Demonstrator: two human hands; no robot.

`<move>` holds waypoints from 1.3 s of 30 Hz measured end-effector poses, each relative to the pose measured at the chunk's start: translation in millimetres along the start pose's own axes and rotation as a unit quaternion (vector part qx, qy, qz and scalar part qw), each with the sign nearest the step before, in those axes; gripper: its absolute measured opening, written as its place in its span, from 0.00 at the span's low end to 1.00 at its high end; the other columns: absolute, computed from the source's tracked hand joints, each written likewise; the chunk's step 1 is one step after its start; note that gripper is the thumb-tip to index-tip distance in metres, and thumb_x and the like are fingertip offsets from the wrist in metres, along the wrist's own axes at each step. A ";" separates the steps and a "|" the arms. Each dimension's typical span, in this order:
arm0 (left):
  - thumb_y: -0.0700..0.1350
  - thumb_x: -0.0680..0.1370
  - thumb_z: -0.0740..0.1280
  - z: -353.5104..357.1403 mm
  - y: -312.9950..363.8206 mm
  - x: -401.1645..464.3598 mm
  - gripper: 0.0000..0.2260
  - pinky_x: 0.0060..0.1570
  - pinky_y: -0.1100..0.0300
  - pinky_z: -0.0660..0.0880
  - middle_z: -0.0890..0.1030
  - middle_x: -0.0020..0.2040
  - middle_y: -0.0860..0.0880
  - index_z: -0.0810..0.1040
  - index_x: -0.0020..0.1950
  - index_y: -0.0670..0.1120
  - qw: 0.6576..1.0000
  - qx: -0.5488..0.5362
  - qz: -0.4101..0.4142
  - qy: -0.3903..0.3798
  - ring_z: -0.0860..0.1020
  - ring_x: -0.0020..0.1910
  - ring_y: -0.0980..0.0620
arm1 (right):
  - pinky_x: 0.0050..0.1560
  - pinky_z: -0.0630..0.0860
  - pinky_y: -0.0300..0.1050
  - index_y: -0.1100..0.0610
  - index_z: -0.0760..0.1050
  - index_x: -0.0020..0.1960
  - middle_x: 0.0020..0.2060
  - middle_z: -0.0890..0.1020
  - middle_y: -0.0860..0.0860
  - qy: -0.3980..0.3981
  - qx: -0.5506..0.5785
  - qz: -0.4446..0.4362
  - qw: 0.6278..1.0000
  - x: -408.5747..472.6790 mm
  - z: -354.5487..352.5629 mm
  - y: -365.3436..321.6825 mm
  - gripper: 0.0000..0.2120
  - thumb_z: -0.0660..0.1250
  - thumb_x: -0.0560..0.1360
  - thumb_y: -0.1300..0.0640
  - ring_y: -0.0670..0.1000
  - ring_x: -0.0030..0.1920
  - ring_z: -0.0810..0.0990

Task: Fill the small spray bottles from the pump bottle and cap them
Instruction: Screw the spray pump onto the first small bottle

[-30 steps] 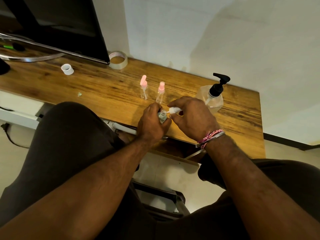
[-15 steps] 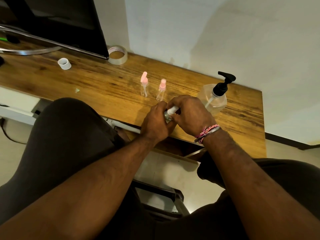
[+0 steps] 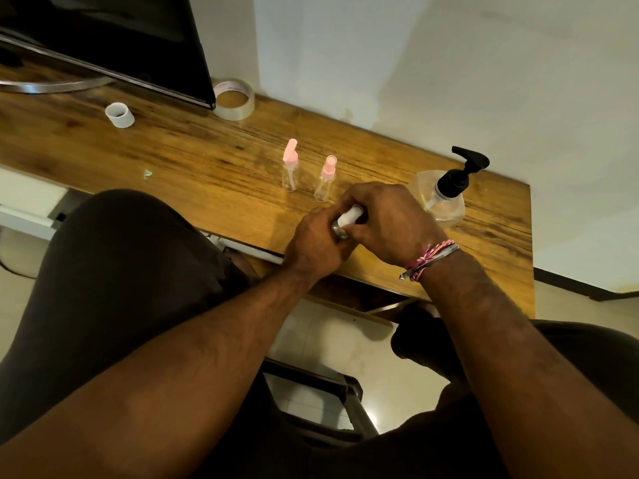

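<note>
My left hand [image 3: 316, 242] grips a small clear spray bottle [image 3: 339, 231], almost wholly hidden in the fist, near the desk's front edge. My right hand [image 3: 387, 219] holds its white spray cap [image 3: 349, 215] on the bottle's mouth, fingers curled round it. Two more small clear bottles stand just behind: one with a raised pink flip top [image 3: 289, 167] and one with a pink spray cap [image 3: 326, 179]. The clear pump bottle [image 3: 446, 198] with a black pump head stands to the right, close to my right hand.
The wooden desk [image 3: 207, 174] carries a monitor [image 3: 110, 39] at the back left, a tape roll [image 3: 233, 98] beside it and a small white ring [image 3: 119, 114]. My knees and a chair frame [image 3: 321, 392] lie below the desk's front edge.
My right hand has brought the white cap onto the bottle's mouth and closed over it. Both hands now sit tight together; before, the open bottle neck showed between them.
</note>
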State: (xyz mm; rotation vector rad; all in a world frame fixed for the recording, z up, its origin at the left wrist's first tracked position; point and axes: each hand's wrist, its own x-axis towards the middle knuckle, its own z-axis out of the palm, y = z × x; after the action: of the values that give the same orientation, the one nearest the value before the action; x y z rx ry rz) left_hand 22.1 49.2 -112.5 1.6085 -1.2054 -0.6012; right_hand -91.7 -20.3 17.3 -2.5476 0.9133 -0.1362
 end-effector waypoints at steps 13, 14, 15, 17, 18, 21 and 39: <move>0.51 0.75 0.72 -0.8 4.8 2.7 0.10 0.36 0.50 0.78 0.83 0.37 0.51 0.77 0.40 0.46 1.000 -0.002 -0.015 -0.005 0.81 0.37 0.52 | 0.37 0.71 0.43 0.54 0.82 0.46 0.41 0.82 0.50 -0.007 -0.057 0.074 0.996 3.4 1.7 -7.0 0.13 0.74 0.75 0.44 0.51 0.43 0.80; 0.48 0.75 0.73 -1.2 6.6 3.4 0.10 0.35 0.53 0.77 0.80 0.36 0.54 0.74 0.38 0.48 1.000 0.005 -0.012 0.001 0.78 0.35 0.57 | 0.35 0.69 0.43 0.54 0.81 0.45 0.40 0.82 0.51 -0.003 -0.066 0.084 0.994 3.6 2.4 -7.3 0.16 0.73 0.75 0.41 0.52 0.42 0.80; 0.46 0.75 0.75 -0.6 7.9 4.0 0.12 0.35 0.56 0.75 0.78 0.35 0.57 0.73 0.38 0.52 1.000 0.017 -0.011 0.009 0.76 0.33 0.59 | 0.35 0.68 0.43 0.55 0.80 0.44 0.39 0.82 0.51 0.003 -0.076 0.092 0.993 4.0 3.0 -7.3 0.19 0.71 0.76 0.39 0.52 0.41 0.80; 0.44 0.76 0.77 0.5 8.8 4.5 0.16 0.35 0.60 0.76 0.77 0.36 0.60 0.72 0.38 0.57 0.999 0.024 -0.045 0.012 0.77 0.35 0.64 | 0.34 0.68 0.43 0.55 0.78 0.42 0.38 0.81 0.52 0.021 -0.099 0.107 0.989 4.2 5.3 -7.9 0.23 0.67 0.77 0.34 0.53 0.40 0.79; 0.45 0.76 0.77 1.8 6.2 4.9 0.14 0.36 0.65 0.76 0.78 0.36 0.61 0.74 0.39 0.57 0.998 0.018 -0.063 0.008 0.78 0.37 0.68 | 0.33 0.67 0.43 0.54 0.76 0.41 0.36 0.80 0.51 0.031 -0.107 0.113 0.987 3.7 6.5 -9.0 0.25 0.65 0.78 0.32 0.53 0.39 0.79; 0.50 0.77 0.76 0.4 9.5 6.6 0.08 0.41 0.58 0.82 0.81 0.38 0.57 0.78 0.43 0.52 0.997 -0.015 -0.075 0.006 0.82 0.40 0.62 | 0.31 0.65 0.43 0.52 0.73 0.39 0.34 0.77 0.49 0.050 -0.100 0.124 0.986 2.0 12.1 -12.9 0.28 0.62 0.76 0.27 0.52 0.37 0.78; 0.42 0.76 0.75 -11.6 18.1 5.3 0.06 0.39 0.54 0.80 0.84 0.42 0.54 0.84 0.53 0.47 1.000 -0.010 -0.002 0.022 0.83 0.41 0.54 | 0.42 0.71 0.32 0.50 0.85 0.55 0.48 0.81 0.44 0.068 0.118 0.073 0.988 -14.6 5.2 -6.4 0.11 0.78 0.74 0.51 0.43 0.45 0.80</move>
State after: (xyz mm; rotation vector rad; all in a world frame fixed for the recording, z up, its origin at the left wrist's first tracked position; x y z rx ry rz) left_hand 26.2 49.0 -90.8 1.6010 -1.1611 -0.5769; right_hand -98.2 -4.9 16.1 -2.2676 1.0645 -0.3564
